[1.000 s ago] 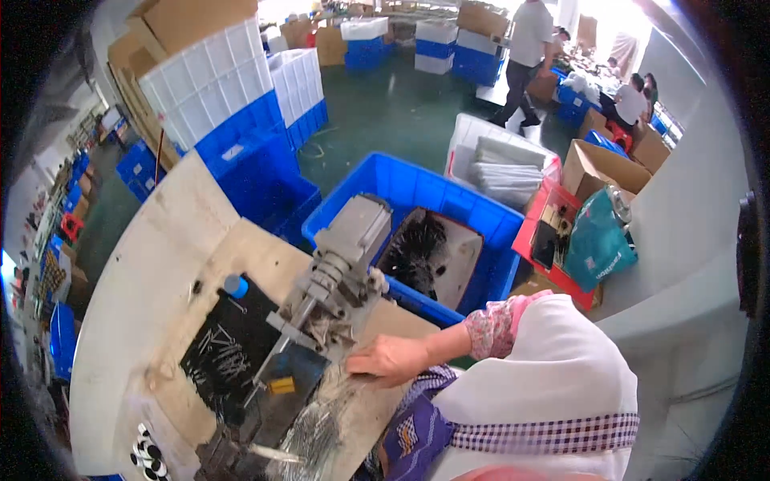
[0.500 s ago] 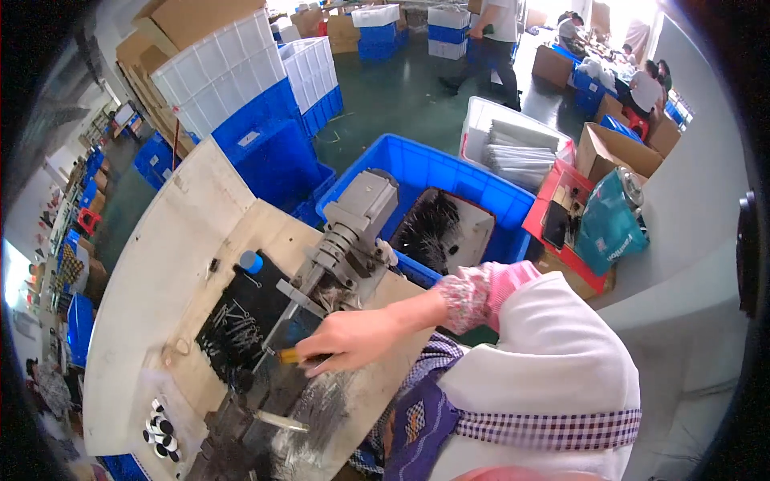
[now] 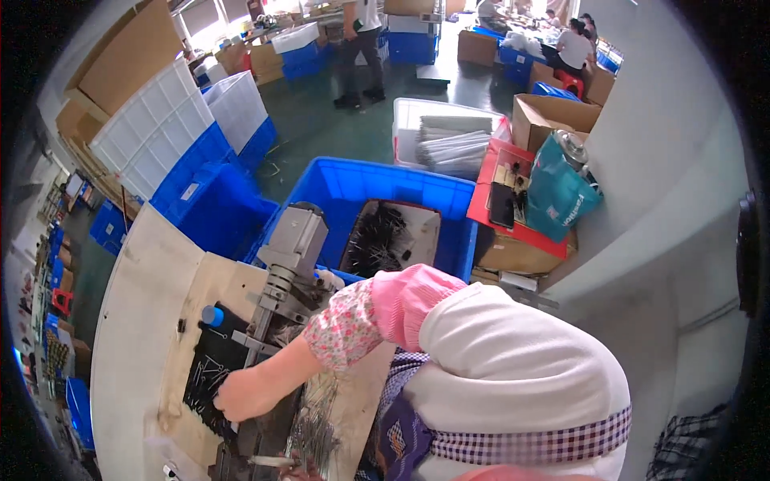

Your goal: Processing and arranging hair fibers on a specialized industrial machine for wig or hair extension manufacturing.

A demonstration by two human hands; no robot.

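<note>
My right hand (image 3: 243, 394) reaches across the bench from the right, over the near edge of a black mat (image 3: 230, 322). Its fingers are curled together at a spread of small looped metal wire pieces (image 3: 210, 369); the fingertips are too hidden to show what they hold. Beside the wrist stands a grey motor-driven machine (image 3: 295, 238) with metal clamps and bars. A blue-capped container (image 3: 212, 315) sits at the mat's far end. Nearer me, a pale handle (image 3: 273, 461) sticks out beside a scatter of thin metal wires (image 3: 315, 433). My left hand does not show.
Behind the machine, a large blue bin (image 3: 385, 172) holds a tray (image 3: 429, 232) of black bristly pieces. A white crate (image 3: 407, 128) of pale rods stands beyond. To the right, a phone (image 3: 502, 205) and teal bag (image 3: 561, 192) rest on red board. A person (image 3: 361, 48) stands farther off.
My right hand has moved left and nearer, from the yellow part beside the machine's bar to the wire pieces on the mat. The view has turned right.
</note>
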